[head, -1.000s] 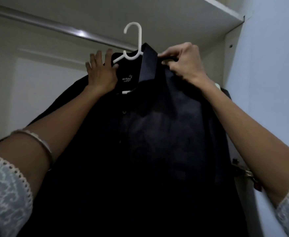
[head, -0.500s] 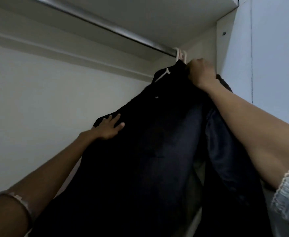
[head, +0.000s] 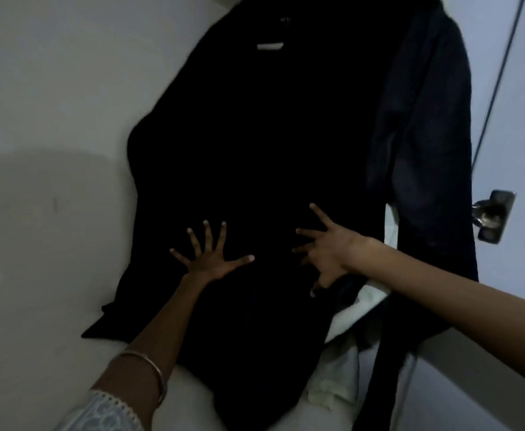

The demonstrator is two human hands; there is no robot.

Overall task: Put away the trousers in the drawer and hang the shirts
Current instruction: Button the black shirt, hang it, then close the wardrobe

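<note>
A black shirt [head: 255,135] hangs inside the wardrobe, its hanger and the rail out of view above. My left hand [head: 208,259] lies flat on the shirt's front with fingers spread wide. My right hand [head: 326,253] touches the shirt a little to the right, fingers also spread. A second dark blue garment [head: 422,126] hangs right behind it on the right side.
The pale wardrobe back wall [head: 53,119] fills the left. A white cloth [head: 357,309] shows behind the shirt's lower right. The wardrobe's side panel [head: 519,104] with a metal hinge [head: 492,214] is at right.
The shirt went from my hands onto the rail. My right hand left the hanger top and my left hand dropped from the shoulder; both now lie spread on the shirt's front. The view tilted down.
</note>
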